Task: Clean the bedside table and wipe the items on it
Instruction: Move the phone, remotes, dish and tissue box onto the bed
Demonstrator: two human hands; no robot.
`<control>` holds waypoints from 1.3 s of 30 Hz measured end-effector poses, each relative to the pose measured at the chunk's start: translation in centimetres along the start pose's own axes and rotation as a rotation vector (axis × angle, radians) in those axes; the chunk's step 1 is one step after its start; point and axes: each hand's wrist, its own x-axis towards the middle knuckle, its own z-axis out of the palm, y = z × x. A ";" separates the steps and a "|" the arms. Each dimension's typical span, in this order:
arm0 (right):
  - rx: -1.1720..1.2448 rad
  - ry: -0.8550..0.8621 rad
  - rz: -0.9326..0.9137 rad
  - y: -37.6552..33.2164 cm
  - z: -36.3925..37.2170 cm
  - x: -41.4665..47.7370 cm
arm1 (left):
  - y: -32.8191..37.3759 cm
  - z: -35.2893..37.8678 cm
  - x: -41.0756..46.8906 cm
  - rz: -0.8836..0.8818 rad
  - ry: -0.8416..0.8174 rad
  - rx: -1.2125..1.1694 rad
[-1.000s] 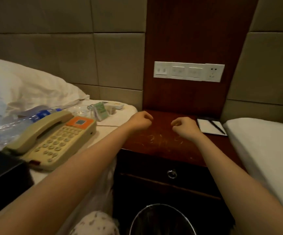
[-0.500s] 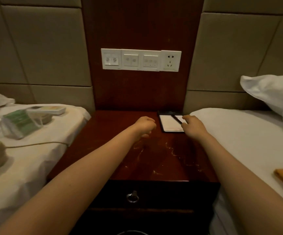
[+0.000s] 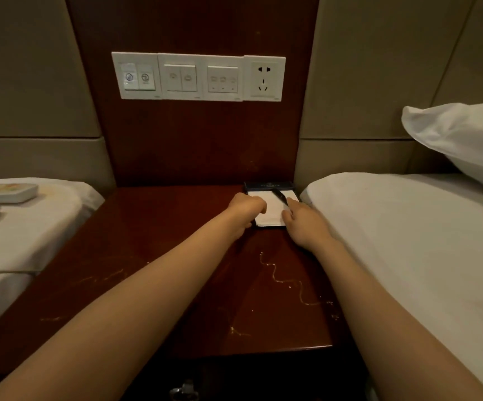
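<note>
Worktop: the dark red bedside worktop (image 3: 176, 256) fills the middle of the frame, between the left bed (image 3: 17, 241) and the right bed (image 3: 408, 241).
Dirt: pale, wavy dried streaks (image 3: 280, 277) lie on the wood at lower centre and lower left, so the surface is not yet wiped.
Notepad: the white notepad (image 3: 272, 211) lies flat in the back right corner of the worktop, just beside the right bed. A black pen (image 3: 280, 195) rests aslant on its upper part.
Left hand: the left hand (image 3: 247, 211) lies at the left edge of the notepad with its fingers (image 3: 259, 205) curled in. I cannot tell if they hold the edge or only lie against it.
Right hand: the right hand (image 3: 302, 224) is at the right edge of the pad. Its fingers (image 3: 291, 205) are nearly straight and close together, and the forefinger reaches the lower end of the pen.
Why so: probably both hands frame the pad in order to lift it, with the pen, away from the wood before wiping.
Risk: the pen lies loose and may roll off if the pad tilts.
Around: a white switch panel (image 3: 198, 78) is at upper centre, and a pillow (image 3: 466, 140) at the right edge.
</note>
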 end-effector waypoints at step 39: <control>0.953 0.204 0.210 -17.5 -3.3 -16.9 | -4.7 -15.2 -19.9 -0.062 0.146 -0.523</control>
